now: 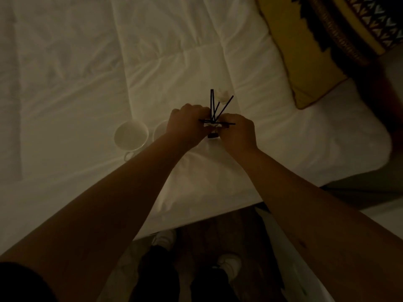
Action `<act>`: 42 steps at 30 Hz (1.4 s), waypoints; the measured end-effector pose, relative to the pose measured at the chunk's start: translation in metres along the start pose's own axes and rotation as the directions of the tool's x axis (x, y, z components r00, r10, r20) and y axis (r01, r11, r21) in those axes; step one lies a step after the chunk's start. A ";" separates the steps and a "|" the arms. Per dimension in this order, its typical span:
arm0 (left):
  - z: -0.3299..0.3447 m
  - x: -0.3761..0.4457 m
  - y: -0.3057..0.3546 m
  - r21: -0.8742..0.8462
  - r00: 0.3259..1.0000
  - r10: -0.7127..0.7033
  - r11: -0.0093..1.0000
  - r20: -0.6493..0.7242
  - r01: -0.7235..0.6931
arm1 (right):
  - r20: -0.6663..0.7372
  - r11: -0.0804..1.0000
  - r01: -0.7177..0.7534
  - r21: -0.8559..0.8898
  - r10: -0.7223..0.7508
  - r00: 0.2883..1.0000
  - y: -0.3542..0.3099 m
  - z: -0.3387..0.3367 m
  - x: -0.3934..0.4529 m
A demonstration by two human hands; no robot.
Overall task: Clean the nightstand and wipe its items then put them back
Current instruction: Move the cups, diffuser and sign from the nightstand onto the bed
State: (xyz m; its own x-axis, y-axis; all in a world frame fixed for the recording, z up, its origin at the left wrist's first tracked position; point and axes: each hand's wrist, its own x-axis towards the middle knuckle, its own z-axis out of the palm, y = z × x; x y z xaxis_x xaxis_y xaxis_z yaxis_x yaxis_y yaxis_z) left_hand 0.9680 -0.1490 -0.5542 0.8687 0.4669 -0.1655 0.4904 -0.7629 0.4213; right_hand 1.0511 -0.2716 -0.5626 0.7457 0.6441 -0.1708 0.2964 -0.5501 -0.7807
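Note:
In dim light I lean over a white bed (152, 62). Both hands meet above the duvet around a small reed diffuser (212, 135), whose thin dark sticks (212, 103) fan upward. My left hand (188, 123) grips it from the left and my right hand (236, 130) pinches it from the right. A crumpled white tissue or cloth (222, 95) shows just behind the sticks. A white cup (130, 135) stands on the bed left of my hands. A second white cup (160, 129) is partly hidden by my left wrist.
A yellow pillow (305, 62) with a dark patterned cushion (359, 25) lies at the upper right. The bed's edge runs across below my forearms, with wooden floor (209, 225) and my white shoes (229, 262) beneath. A pale object (290, 258) leans at the lower right.

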 end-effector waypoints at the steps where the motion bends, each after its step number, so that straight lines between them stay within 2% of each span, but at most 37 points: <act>1: 0.002 -0.001 -0.002 -0.008 1.000 -0.003 1.000 0.015 0.003 | 0.012 1.000 0.006 -0.010 -0.006 1.000 0.001 0.002 -0.001; 10: 0.000 -0.001 -0.017 -0.012 1.000 -0.013 1.000 0.020 0.013 | -0.023 0.999 0.016 -0.037 -0.016 1.000 0.005 0.011 -0.001; 17: -0.014 -0.006 -0.019 0.069 0.995 0.001 0.998 0.095 -0.008 | -0.002 0.994 -0.057 -0.094 0.057 0.998 0.002 0.010 -0.008; 19: -0.026 -0.013 -0.020 0.041 0.997 -0.045 0.998 0.061 0.043 | 0.010 0.992 -0.058 -0.110 0.060 0.998 0.001 0.007 -0.015; 21: -0.039 -0.024 -0.015 -0.055 0.996 -0.074 0.996 -0.042 0.072 | 0.011 0.985 -0.083 -0.150 0.086 0.996 0.002 -0.001 -0.022; 24: -0.054 -0.036 0.018 -0.115 0.982 0.037 0.992 -0.185 -0.059 | 0.003 0.976 -0.108 -0.188 0.110 0.994 0.010 -0.022 -0.035; 27: -0.054 -0.029 0.072 0.054 0.963 0.229 0.973 -0.140 -0.224 | -0.047 0.966 -0.180 -0.185 0.175 0.983 0.021 -0.053 -0.049; 30: -0.038 -0.017 0.140 0.209 0.917 0.398 0.898 -0.011 -0.387 | -0.123 0.959 -0.235 -0.156 0.217 0.968 0.045 -0.095 -0.073; 33: -0.007 -0.014 0.204 0.253 0.860 0.501 0.823 0.101 -0.509 | -0.226 0.941 -0.317 -0.120 0.285 0.931 0.074 -0.141 -0.105; 37: 0.057 -0.033 0.299 0.175 0.736 0.624 0.719 0.262 -0.673 | -0.394 0.866 -0.497 -0.054 0.439 0.808 0.129 -0.214 -0.173; 39: 0.096 -0.051 0.347 0.140 0.653 0.684 0.648 0.326 -0.749 | -0.470 0.811 -0.576 -0.100 0.472 0.746 0.161 -0.246 -0.218; 42: 0.153 -0.087 0.410 0.072 0.558 0.723 0.583 0.407 -0.809 | -0.510 0.670 -0.712 -0.209 0.547 0.664 0.207 -0.280 -0.290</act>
State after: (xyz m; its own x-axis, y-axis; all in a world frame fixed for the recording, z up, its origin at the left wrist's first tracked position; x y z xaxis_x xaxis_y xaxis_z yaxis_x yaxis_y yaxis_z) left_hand 1.1040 -0.5712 -0.5037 0.8679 -0.4733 -0.1506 -0.4117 -0.8552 0.3150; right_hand 1.0634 -0.7209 -0.5061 0.9614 -0.1442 -0.2342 -0.2080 -0.9384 -0.2761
